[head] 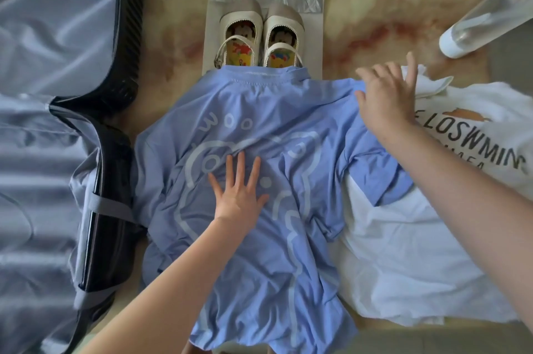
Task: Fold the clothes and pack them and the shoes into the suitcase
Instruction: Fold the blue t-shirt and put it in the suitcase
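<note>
The left hand (239, 195) lies flat, fingers straight and spread, on the middle of the blue T-shirt (274, 252), probably to pin the cloth for the fold. The shirt lies spread back-up and unfolded. The right hand (386, 103) is at the shirt's right shoulder; whether it pinches or only presses cannot be told. Right of the shirt, partly under its sleeve, lies a white T-shirt (403, 252), which crowds the fold. Left of the shirt stands the open suitcase (131, 22). Beyond its collar, touching it, sit the shoes (240, 28); a bottle (487, 19) lies far right.
</note>
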